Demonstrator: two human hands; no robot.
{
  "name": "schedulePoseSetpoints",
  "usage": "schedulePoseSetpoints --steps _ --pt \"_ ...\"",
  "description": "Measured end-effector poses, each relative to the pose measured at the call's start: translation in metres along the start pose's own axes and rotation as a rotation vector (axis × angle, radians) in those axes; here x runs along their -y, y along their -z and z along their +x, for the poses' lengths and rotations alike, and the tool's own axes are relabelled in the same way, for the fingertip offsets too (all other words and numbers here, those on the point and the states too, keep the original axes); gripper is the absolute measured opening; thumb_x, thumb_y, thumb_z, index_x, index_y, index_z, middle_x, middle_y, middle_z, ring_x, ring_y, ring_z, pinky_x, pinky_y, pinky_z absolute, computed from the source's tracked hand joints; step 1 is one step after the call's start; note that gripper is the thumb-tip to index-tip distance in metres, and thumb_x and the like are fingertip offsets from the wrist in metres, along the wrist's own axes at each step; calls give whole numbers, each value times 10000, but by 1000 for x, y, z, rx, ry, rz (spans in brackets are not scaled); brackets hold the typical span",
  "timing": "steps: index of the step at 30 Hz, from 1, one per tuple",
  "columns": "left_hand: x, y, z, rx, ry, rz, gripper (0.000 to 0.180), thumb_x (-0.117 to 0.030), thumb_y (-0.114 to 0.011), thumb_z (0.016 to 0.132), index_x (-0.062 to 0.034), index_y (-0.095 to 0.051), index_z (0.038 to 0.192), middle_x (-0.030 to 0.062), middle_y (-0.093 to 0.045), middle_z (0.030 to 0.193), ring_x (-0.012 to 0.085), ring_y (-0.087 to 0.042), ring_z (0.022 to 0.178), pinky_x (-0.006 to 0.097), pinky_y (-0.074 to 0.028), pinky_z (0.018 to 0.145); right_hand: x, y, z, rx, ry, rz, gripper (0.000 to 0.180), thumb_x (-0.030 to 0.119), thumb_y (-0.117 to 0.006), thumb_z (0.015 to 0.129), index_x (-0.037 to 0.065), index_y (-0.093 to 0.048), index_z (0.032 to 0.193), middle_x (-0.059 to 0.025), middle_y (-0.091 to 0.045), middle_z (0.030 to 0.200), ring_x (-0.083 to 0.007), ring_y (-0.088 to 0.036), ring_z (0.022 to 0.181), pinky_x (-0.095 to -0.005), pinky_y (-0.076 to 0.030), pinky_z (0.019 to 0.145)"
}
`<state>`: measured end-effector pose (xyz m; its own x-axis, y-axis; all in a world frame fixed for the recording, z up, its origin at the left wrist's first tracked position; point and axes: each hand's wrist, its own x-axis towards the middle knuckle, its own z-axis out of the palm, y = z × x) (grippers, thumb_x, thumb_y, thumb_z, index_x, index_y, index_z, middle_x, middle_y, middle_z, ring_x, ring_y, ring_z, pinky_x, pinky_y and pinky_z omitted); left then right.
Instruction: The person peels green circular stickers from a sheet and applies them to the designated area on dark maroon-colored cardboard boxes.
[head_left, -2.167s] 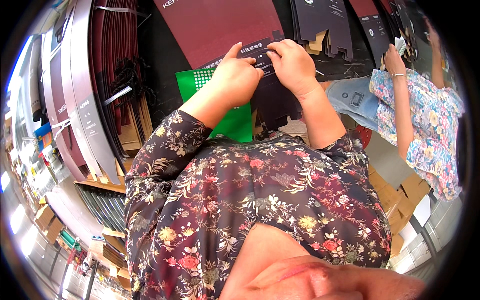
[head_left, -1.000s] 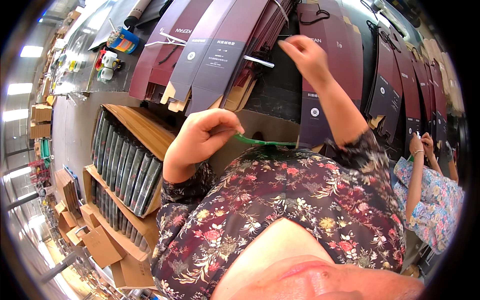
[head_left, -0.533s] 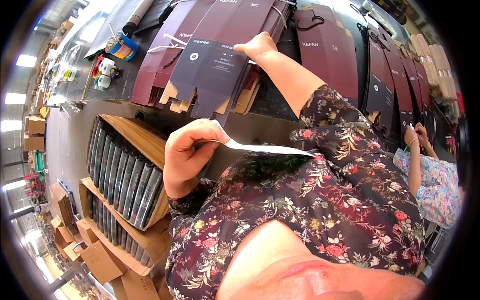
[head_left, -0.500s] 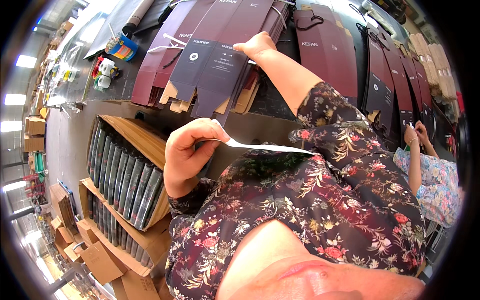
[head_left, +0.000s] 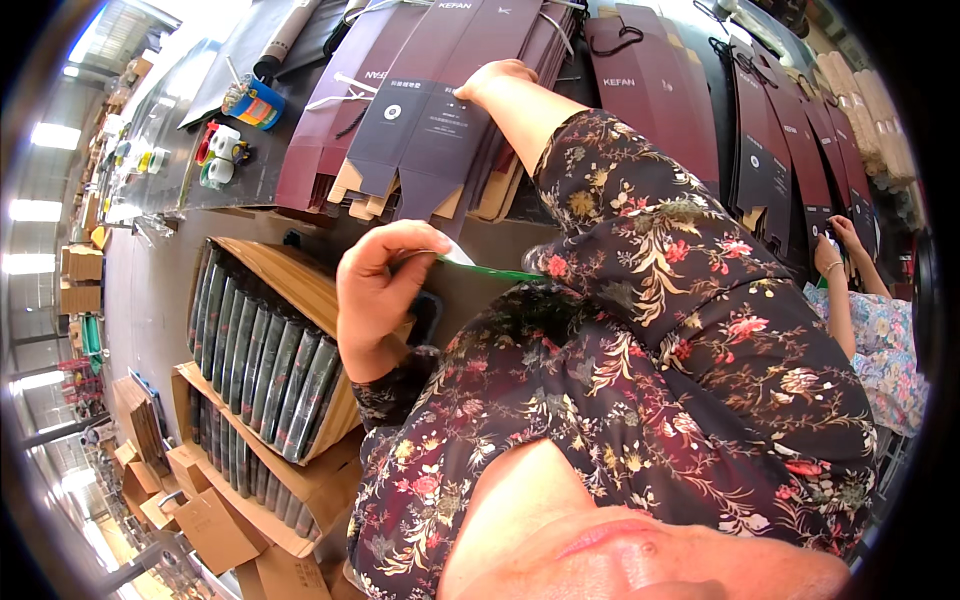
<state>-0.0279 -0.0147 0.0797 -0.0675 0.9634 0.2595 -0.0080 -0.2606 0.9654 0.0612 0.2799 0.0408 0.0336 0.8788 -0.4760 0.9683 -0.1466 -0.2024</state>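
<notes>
My left hand (head_left: 385,285) pinches the end of a thin white-and-green strip (head_left: 492,271) between thumb and fingers. The strip is seen nearly edge-on and runs right, toward my sleeve. My right hand (head_left: 500,84) rests on the top of a stack of flat maroon-and-grey cartons (head_left: 420,120), thumb out to the left and fingers pressed to the surface. No object shows in that hand; what lies under the fingers is hidden. The near flaps of the cartons stick out past the table edge.
Further flat maroon cartons (head_left: 650,95) lie to the right on the dark table. A blue tin (head_left: 256,105) and tape rolls (head_left: 220,150) stand at the left. Below the table is an open cardboard box (head_left: 270,260) of dark wrapped packs. Another person's hands (head_left: 838,245) work at far right.
My right hand has shifted slightly left and up along the top carton. The strip in my left hand has turned, so green shows where white did. The view has shifted a little.
</notes>
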Motion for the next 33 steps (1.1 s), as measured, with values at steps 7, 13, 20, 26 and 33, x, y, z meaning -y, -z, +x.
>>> schedulePoseSetpoints --steps 7,13,20,26,33 --pt "50 108 52 -170 180 9 245 93 -650 852 5 -624 1079 172 -683 1147 209 -653 1057 358 -485 961 -21 -10 45 -166 39 210 830 453 -888 673 -85 -606 1239 -196 -636 1264 -259 -650 1119 -319 -496 979" --pt "41 99 46 -167 -66 -233 306 137 -584 862 -19 -606 1124 121 -726 974 301 -684 1029 408 -486 989 -76 13 23 -127 264 603 532 363 -858 724 -52 -726 1031 -196 -720 1084 -276 -697 1004 -334 -520 908" --pt "-59 100 37 -47 -454 22 248 18 -638 881 -41 -587 1117 79 -626 850 201 -589 806 511 -456 973 -173 69 -9 120 550 1304 365 52 -736 852 -108 -560 1128 -133 -668 1001 -195 -642 782 -314 -551 715" --pt "-86 53 79 21 -315 146 287 90 -565 900 -4 -580 1171 111 -673 1037 205 -632 960 404 -483 944 -311 71 -30 -43 443 1315 697 73 -725 879 -148 -343 1418 -199 -566 1308 -208 -629 1074 -294 -559 862" --pt "19 -62 153 156 154 226 262 -67 -699 864 32 -647 1101 79 -697 1006 145 -648 962 278 -505 868 -370 -37 -2 -352 143 642 599 301 -821 765 -20 -610 1225 -184 -642 1233 -292 -646 1107 -367 -507 940"
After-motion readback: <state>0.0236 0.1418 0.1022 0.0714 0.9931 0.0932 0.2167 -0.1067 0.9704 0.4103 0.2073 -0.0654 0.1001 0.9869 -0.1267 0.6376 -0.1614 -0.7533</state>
